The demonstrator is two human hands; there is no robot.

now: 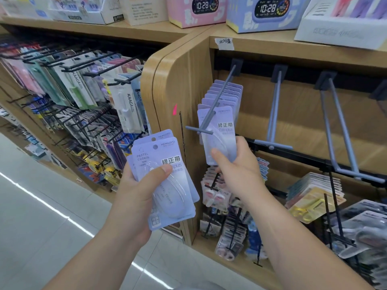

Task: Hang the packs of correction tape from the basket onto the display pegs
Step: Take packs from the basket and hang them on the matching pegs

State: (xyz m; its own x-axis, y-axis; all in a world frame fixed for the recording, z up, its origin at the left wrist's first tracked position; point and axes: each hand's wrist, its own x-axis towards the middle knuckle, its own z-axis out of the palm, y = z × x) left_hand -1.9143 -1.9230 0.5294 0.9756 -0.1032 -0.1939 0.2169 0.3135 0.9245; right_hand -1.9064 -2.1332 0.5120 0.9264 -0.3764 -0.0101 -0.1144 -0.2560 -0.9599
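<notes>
My left hand [144, 185] grips a small stack of lilac correction tape packs [167, 178], thumb across the front one. My right hand [234, 162] pinches the lower end of one lilac pack [219, 130] that hangs at the front of the leftmost grey peg [217, 99]. Behind it on the same peg hangs a row of several identical packs [228, 93]. The peg's crossbar tip [199, 129] sticks out in front of the held pack. No basket is in view.
Two bare grey pegs [274, 114] [343, 132] hang to the right in the wooden shelf unit [184, 80]. Below hang scissors and other packs [314, 195]. A black-peg wall of pens [79, 91] fills the left. Boxed clocks [201, 9] stand on top.
</notes>
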